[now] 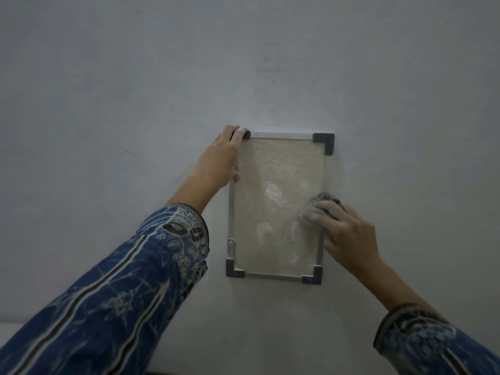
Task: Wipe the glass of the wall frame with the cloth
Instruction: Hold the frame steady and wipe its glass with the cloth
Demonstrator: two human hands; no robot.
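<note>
Left hand (223, 158) braces wall frame (232, 212) at top-left corner, fingers curled over edge. Right hand (343, 231) presses grey cloth (322, 205) flat, fingers spread, against glass (276, 185) near right edge. Smears remain left of fingers; overlapping firm strokes advised, frame held steady.

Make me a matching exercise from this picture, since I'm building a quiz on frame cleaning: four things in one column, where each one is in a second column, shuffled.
Things:
1. left hand
2. right hand
3. cloth
4. glass

Places:
A. bunched under the fingers at the frame's right edge
B. inside the metal frame, streaked with whitish smears
C. gripping the frame's top left corner
D. pressing the cloth against the glass, lower right

Pairs: 1-C, 2-D, 3-A, 4-B
</note>
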